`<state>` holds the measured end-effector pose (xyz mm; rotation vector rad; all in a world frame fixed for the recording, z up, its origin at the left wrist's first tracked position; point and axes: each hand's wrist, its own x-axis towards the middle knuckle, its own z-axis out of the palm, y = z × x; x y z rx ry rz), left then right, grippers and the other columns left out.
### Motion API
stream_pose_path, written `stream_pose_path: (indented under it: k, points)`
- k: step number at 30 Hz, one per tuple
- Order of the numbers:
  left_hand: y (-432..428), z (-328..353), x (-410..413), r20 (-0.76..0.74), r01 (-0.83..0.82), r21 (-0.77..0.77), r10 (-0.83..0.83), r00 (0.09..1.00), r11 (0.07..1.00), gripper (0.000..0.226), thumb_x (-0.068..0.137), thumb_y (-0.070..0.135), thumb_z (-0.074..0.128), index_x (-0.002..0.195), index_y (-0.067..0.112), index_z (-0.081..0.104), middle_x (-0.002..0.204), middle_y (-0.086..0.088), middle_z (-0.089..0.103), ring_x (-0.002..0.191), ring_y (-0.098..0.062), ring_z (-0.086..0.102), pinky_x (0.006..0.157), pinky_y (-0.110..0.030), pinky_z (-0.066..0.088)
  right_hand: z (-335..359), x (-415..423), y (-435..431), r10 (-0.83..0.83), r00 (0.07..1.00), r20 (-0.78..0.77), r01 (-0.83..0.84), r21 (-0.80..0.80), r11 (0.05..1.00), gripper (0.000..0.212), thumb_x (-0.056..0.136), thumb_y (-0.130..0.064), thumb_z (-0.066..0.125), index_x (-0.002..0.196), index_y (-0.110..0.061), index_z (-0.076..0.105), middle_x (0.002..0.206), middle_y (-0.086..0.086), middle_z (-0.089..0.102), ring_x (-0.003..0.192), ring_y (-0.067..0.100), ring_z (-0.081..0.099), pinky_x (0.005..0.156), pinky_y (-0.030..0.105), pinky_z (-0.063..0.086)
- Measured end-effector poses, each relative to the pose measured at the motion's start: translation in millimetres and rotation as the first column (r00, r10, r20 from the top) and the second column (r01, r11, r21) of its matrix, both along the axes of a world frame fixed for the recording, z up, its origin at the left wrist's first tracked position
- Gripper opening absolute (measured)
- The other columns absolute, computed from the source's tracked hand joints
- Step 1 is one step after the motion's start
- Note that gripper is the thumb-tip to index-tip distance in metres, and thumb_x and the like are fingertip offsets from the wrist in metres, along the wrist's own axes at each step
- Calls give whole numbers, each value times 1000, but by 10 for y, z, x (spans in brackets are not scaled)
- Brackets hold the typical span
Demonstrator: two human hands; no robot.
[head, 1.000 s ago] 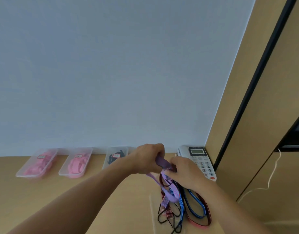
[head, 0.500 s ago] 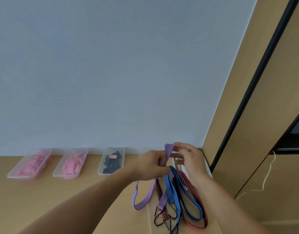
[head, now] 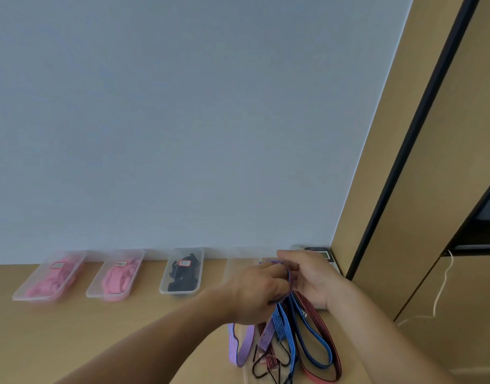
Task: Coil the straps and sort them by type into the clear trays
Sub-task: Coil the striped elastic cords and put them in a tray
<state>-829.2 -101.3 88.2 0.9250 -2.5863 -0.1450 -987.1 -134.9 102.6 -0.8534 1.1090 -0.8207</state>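
My left hand (head: 256,292) grips a purple striped strap (head: 242,346), whose loop hangs below the fist onto the desk. My right hand (head: 311,277) pinches the strap's upper end right beside the left hand. Under both hands lie a blue strap (head: 286,332) and a red strap (head: 328,338) with black hooks (head: 268,365). Along the wall stand clear trays: two with pink straps (head: 48,275) (head: 116,274), one with black straps (head: 182,271), and one (head: 239,266) whose contents I cannot make out, partly behind my left hand.
A desk phone (head: 322,254) sits in the back right corner, mostly hidden by my right hand. A wooden cabinet side (head: 376,189) bounds the desk on the right; a white cord (head: 443,286) hangs beyond it.
Both hands have dropped slightly and closed together around the top of the purple strap. The hanging purple loop has grown shorter than half a second ago.
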Motion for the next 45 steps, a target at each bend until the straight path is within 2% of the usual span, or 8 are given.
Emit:
stream_pose_path:
  k: [10, 17, 20, 22, 29, 36, 42, 45]
  points:
    - [23, 33, 40, 162, -74, 90, 59, 985, 993, 21, 76, 14, 63, 73, 19, 43, 92, -5, 56, 83, -23, 46, 68, -34, 37, 98, 52, 3, -74, 994, 80, 80, -80, 994, 34, 82, 13, 64, 111, -5, 58, 95, 22, 71, 65, 24, 67, 52, 28, 52]
    - [-67, 45, 258, -290, -476, 136, 495, 819, 869, 19, 84, 33, 69, 77, 22, 55, 71, 15, 51, 71, -11, 51, 75, -36, 48, 244, -34, -62, -165, 946, 280, 225, -198, 954, 39, 83, 21, 53, 113, -5, 59, 91, 17, 71, 66, 22, 69, 56, 27, 55]
    - [-161, 120, 287, -353, -538, 179, 565, 746, 823, 36, 80, 31, 75, 111, 19, 59, 101, 12, 57, 90, -11, 54, 83, -31, 47, 282, -33, -62, -83, 945, 315, 164, -239, 957, 41, 83, 21, 51, 115, -4, 59, 91, 17, 72, 68, 24, 70, 57, 28, 56]
    - [-238, 171, 273, -288, -503, 229, 552, 783, 833, 44, 88, 34, 68, 128, 21, 57, 122, 7, 59, 107, -12, 55, 91, -30, 45, 293, 7, -52, -22, 946, 323, 115, -272, 956, 42, 83, 21, 50, 116, -4, 59, 91, 18, 73, 70, 24, 70, 58, 27, 55]
    - [-278, 357, 217, -290, -389, 449, 543, 788, 804, 30, 102, 32, 46, 92, 9, 63, 86, 2, 73, 70, -16, 70, 73, -37, 54, 269, 84, 1, -52, 979, 199, 127, -389, 913, 29, 90, 8, 57, 113, -9, 61, 89, 5, 73, 69, 15, 70, 55, 26, 52]
    - [-274, 597, 183, -547, 7, 746, 608, 576, 665, 21, 101, 16, 48, 103, 11, 68, 86, -5, 77, 82, -24, 75, 57, -27, 50, 214, 203, 62, -105, 991, -88, 55, -445, 894, 22, 92, -27, 65, 80, -10, 66, 57, 3, 56, 50, 18, 49, 56, 34, 40]
    - [-292, 665, 240, -570, 213, 813, 661, 488, 542, 29, 95, 8, 44, 110, 3, 68, 100, -19, 75, 94, -32, 74, 59, -29, 54, 183, 281, 23, -418, 856, -303, 75, -728, 682, 13, 90, -31, 67, 94, -26, 56, 67, -6, 60, 55, 2, 54, 59, 22, 40]
    - [-302, 673, 263, -579, 246, 812, 682, 447, 529, 31, 91, 7, 43, 108, 1, 69, 97, -19, 75, 91, -32, 74, 60, -31, 56, 137, 280, 70, -534, 774, -339, -101, -900, 425, 18, 92, -29, 65, 110, -30, 62, 82, -9, 58, 66, 4, 56, 61, 21, 44]
